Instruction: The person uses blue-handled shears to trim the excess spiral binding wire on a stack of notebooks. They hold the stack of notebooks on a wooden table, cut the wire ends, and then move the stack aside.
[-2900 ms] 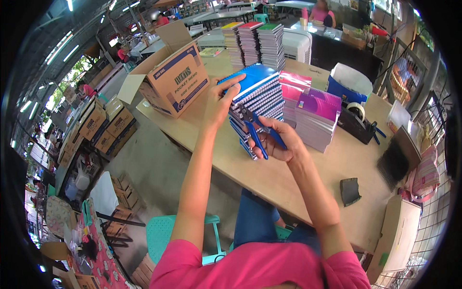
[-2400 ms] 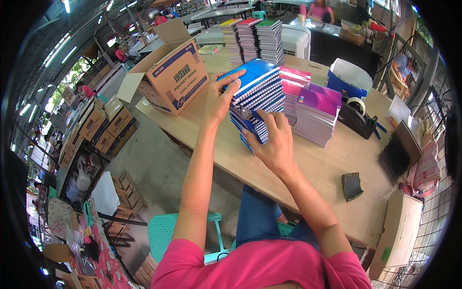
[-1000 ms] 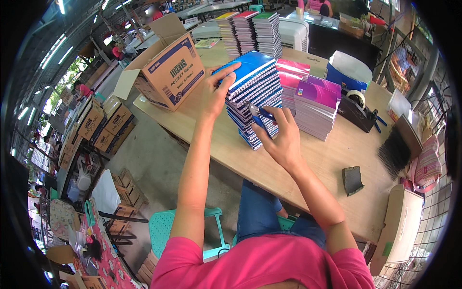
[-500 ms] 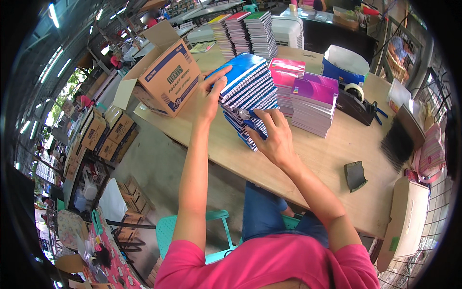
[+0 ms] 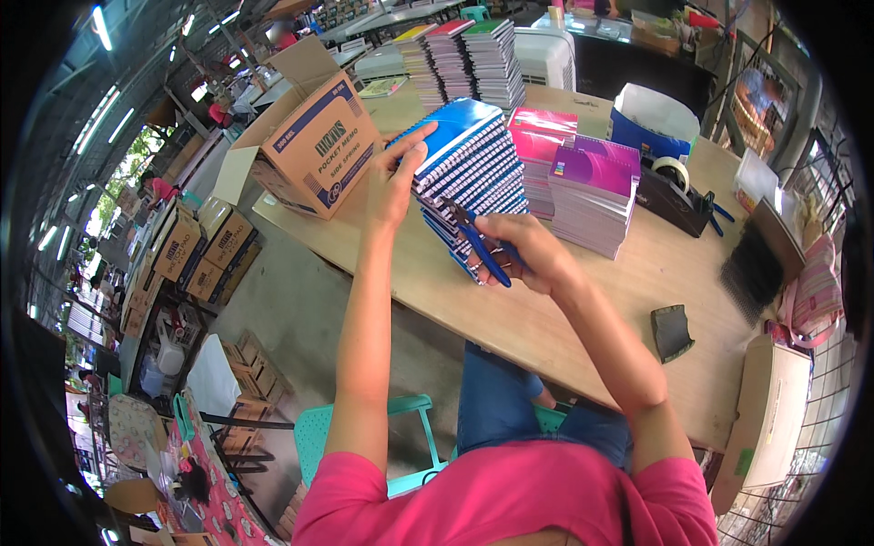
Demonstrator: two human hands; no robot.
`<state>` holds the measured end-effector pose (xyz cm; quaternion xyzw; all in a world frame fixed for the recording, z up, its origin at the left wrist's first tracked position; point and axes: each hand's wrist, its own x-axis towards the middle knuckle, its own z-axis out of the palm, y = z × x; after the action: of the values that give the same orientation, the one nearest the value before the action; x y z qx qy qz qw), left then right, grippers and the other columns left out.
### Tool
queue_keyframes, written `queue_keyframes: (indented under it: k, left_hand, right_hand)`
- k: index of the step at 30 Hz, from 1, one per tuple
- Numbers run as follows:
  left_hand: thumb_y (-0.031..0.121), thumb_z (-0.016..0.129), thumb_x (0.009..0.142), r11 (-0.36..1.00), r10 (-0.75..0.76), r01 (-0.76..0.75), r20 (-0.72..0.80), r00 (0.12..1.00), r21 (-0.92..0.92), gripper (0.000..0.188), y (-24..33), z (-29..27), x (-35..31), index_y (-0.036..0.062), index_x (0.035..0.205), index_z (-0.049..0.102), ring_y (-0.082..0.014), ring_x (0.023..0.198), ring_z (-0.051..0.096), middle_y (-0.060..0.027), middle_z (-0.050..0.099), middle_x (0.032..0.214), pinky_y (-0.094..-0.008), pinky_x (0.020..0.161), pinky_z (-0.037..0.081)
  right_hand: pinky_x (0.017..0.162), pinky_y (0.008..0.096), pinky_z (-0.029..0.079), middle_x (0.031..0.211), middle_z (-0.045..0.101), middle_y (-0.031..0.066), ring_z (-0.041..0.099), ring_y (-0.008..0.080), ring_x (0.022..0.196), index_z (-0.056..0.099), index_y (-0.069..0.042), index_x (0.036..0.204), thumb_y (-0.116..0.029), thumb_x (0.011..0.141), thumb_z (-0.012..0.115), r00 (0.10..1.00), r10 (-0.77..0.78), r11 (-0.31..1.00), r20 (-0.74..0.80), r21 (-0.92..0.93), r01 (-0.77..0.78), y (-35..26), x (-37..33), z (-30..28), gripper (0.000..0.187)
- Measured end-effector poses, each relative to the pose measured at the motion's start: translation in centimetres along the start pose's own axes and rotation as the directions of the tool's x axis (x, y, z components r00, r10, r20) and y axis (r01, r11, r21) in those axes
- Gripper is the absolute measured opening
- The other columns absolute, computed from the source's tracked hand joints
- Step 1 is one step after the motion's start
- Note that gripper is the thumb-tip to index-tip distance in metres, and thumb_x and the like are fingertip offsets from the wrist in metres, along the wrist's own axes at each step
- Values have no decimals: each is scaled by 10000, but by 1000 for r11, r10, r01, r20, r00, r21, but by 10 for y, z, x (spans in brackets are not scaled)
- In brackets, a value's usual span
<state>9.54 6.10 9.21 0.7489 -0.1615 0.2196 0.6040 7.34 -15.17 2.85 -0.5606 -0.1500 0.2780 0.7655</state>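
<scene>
A tall stack of blue spiral notebooks (image 5: 462, 136) stands at the near edge of the table, its wire-bound sides toward me. My left hand (image 5: 401, 173) steadies its upper left corner, fingers over the top cover and thumb along the side. In my right hand (image 5: 533, 250) is a pair of blue-handled pliers (image 5: 484, 247). Their metal jaws rest at the spiral bindings on the lower left of the stack, and the handles slant down to the right. Whether the jaws grip a wire is too small to tell.
Pink notebooks (image 5: 539, 136) and a purple stack (image 5: 596, 196) stand right of the blue one. An open cardboard box (image 5: 314, 150) is on the left. Farther right are a tape dispenser (image 5: 675, 196), a second pair of pliers (image 5: 719, 209) and a dark curved piece (image 5: 672, 333).
My right hand has turned and shifted slightly down and right, so the pliers' handles now show. The jaws have moved a little left along the bindings. My left hand stays on the stack.
</scene>
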Motion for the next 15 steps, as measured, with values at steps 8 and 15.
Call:
queue_keyframes:
  k: [8,15]
  left_hand:
    - [167,530,953,1000,-13,13,-6,1000,2,364,4,-5,-3,-21,1231,670,-139,1061,600,-104,658,1185,-269,966,447]
    - [150,525,945,997,54,-52,-28,998,56,361,-5,-8,0,-15,1228,675,-141,1045,602,-102,657,1177,-272,964,447]
  right_hand:
    - [828,459,442,1043,553,154,550,347,970,602,-69,1165,-256,749,786,598,-802,222,5,-926,305,22,-22,31,491]
    - [641,403,513,866,609,133,628,289,736,628,-30,1103,-240,828,732,564,-823,166,65,-922,349,27,-15,31,361]
